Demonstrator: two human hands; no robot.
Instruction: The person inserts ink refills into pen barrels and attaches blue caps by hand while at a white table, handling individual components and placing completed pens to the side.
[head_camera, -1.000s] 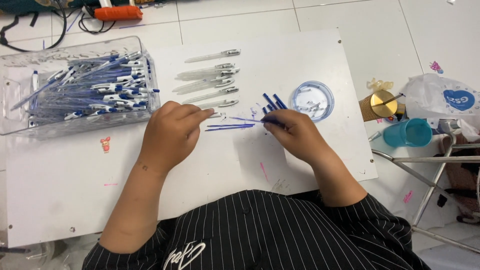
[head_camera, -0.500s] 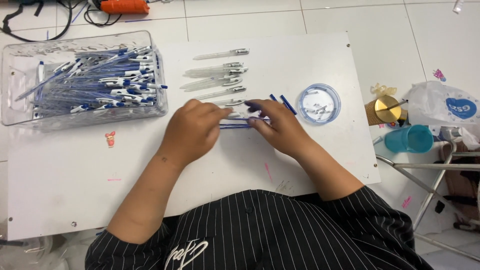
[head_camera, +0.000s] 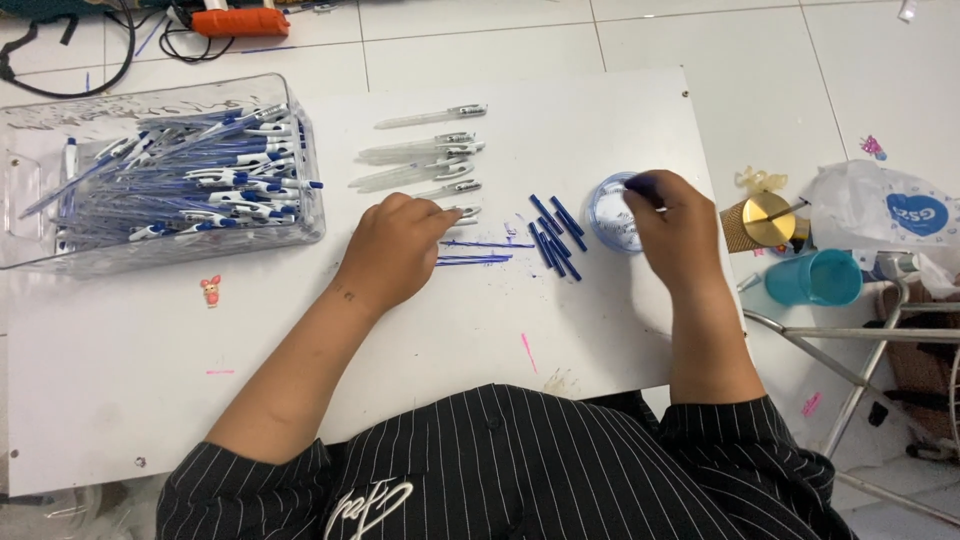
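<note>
Presently the left hand rests on the white tabletop, its fingers curled together on a clear pen barrel at the near end of a row of barrels, with thin blue refills lying just beside the fingertips. Meanwhile the right hand sits over a small round clear container, fingers pinched on a small dark-blue piece, whilst short blue tubes lie between the two hands. A clear bin of finished pens stands well to the left; a teal cup stands off the tabletop's right edge.

Bare board before pen bin
</note>
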